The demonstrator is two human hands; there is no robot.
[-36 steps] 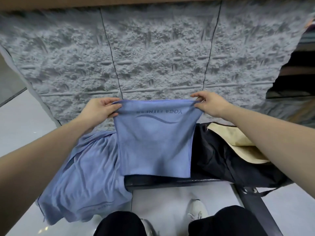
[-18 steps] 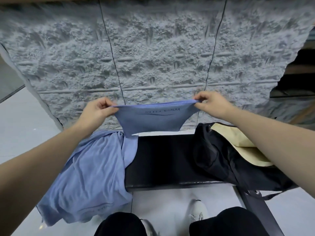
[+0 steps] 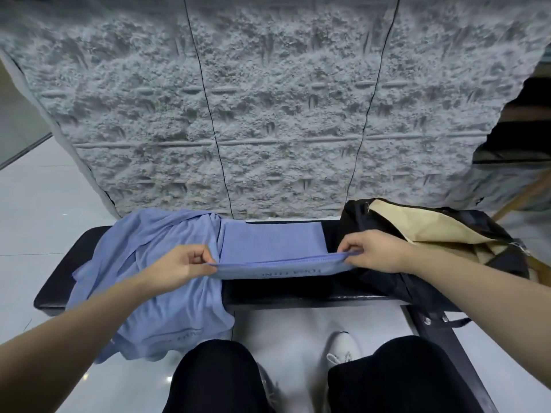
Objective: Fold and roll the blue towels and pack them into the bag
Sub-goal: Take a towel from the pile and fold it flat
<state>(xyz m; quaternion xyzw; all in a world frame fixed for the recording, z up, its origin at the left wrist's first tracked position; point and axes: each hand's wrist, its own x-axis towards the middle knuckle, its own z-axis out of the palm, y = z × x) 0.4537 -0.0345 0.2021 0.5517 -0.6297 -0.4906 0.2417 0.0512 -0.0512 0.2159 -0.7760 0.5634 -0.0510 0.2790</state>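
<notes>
A folded blue towel [image 3: 271, 245] lies flat across the middle of the black bench [image 3: 286, 289], its near edge lifted a little. My left hand [image 3: 185, 263] pinches the near left corner of that edge. My right hand [image 3: 375, 251] pinches the near right corner. A second blue towel [image 3: 155, 278] lies crumpled on the bench's left part and hangs over its front edge. At the right end of the bench sits the black bag [image 3: 423, 263] with a beige lining, its mouth open towards me.
A rough grey stone wall [image 3: 268, 114] rises directly behind the bench. Pale tiled floor [image 3: 38, 210] lies to the left and below. My knees in black trousers and a white shoe [image 3: 343, 350] are under the bench's front edge.
Both hands came down and towards me with the towel. It hung in the air before; now it lies spread on the bench with only its near edge raised.
</notes>
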